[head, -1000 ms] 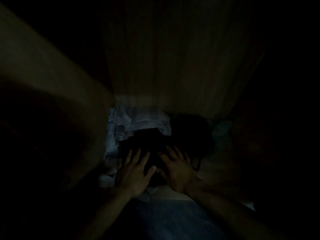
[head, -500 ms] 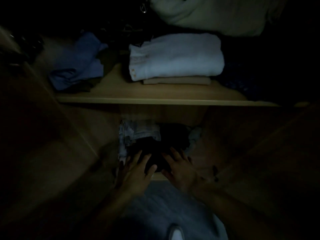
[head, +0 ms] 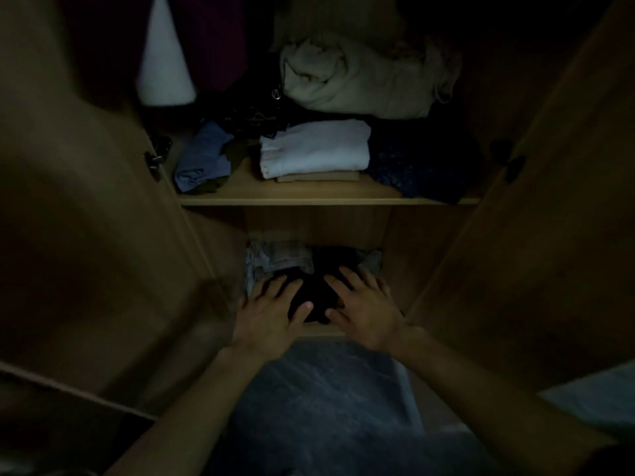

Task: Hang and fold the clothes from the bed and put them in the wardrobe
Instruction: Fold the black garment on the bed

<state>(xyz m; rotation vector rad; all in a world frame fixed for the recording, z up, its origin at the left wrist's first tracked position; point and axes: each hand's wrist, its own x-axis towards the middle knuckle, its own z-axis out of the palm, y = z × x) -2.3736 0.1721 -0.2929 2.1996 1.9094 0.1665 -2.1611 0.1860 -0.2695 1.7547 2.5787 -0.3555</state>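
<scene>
Both hands lie flat with fingers spread, gripping nothing: the left hand (head: 271, 312) and right hand (head: 366, 309) press on a dark garment (head: 314, 300) between them on the wardrobe's low shelf (head: 323, 330). It lies directly under both palms, equally near each, with paler folded clothes (head: 278, 257) just beyond at far left.

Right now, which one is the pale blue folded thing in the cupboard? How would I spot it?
Look in the open wardrobe at the upper shelf, above where the hands are. In its middle lies the pale blue folded garment, a thick neat bundle on a thin tan folded piece. The darker blue cloth to its left is crumpled, not folded.
</scene>
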